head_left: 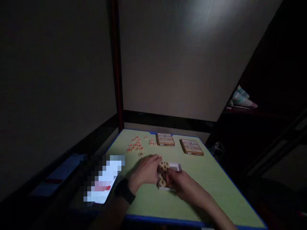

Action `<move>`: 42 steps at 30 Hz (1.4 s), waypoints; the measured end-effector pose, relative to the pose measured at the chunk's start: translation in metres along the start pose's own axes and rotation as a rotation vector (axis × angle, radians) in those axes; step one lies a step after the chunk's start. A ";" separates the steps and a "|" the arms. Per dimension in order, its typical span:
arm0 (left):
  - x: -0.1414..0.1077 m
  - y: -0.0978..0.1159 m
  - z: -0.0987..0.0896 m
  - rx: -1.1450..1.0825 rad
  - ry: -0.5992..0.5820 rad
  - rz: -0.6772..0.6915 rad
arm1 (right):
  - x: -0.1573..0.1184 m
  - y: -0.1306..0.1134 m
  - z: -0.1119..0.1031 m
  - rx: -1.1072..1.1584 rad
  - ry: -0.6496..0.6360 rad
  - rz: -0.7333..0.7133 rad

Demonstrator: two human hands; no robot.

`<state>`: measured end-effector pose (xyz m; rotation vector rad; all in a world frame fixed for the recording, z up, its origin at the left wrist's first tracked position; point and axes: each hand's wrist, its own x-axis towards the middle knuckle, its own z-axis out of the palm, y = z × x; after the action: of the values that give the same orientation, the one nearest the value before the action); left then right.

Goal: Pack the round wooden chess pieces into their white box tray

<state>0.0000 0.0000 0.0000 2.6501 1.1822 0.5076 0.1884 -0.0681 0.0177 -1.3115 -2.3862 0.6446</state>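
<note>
Near the middle of the table, a shallow white box (177, 165) holds several round xiangqi pieces (162, 183) with dark characters, gathered along its left side. My left hand (147, 168), a dark watch on its wrist, is closed around the box's left edge. Inside the box are the curled fingers of my right hand (180, 182), close to the pieces; whatever they pinch is hidden. A dark-marked xiangqi piece (140, 154) lies on the table beyond my left hand. Farther back are scattered red-marked xiangqi pieces (135, 145).
Two flat printed boxes (165, 139) (192, 147) lie at the table's far side. A lit, blurred-out screen (105, 180) stands at the left edge. The green table (208, 191) has a blue rim, with walls behind it and to the left.
</note>
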 end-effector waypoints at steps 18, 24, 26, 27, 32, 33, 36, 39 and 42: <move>0.002 -0.019 -0.018 0.251 0.269 -0.497 | 0.021 0.038 -0.044 0.010 0.221 -0.022; 0.002 -0.046 -0.014 0.245 0.194 -0.615 | 0.042 0.089 -0.035 0.013 0.455 0.055; 0.002 -0.050 -0.010 0.230 0.174 -0.592 | 0.043 0.099 -0.029 -0.010 0.459 0.064; 0.002 -0.052 -0.008 0.229 0.169 -0.576 | 0.042 0.102 -0.026 -0.027 0.451 0.061; 0.000 -0.051 -0.005 0.212 0.118 -0.489 | 0.038 0.103 -0.024 -0.102 0.439 0.040; -0.001 -0.048 -0.004 0.214 0.106 -0.468 | 0.038 0.102 -0.024 -0.108 0.442 0.035; -0.001 -0.037 0.002 0.237 0.087 -0.415 | 0.039 0.102 -0.025 -0.101 0.462 0.030; 0.002 -0.025 0.010 0.227 0.096 -0.346 | 0.048 0.097 -0.030 -0.078 0.482 0.036; 0.005 -0.020 0.012 0.198 0.173 -0.321 | 0.075 0.081 -0.036 -0.107 0.401 0.000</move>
<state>-0.0060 0.0170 -0.0161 2.5354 1.7549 0.5965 0.2244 0.0417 0.0102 -1.3370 -2.1136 0.2252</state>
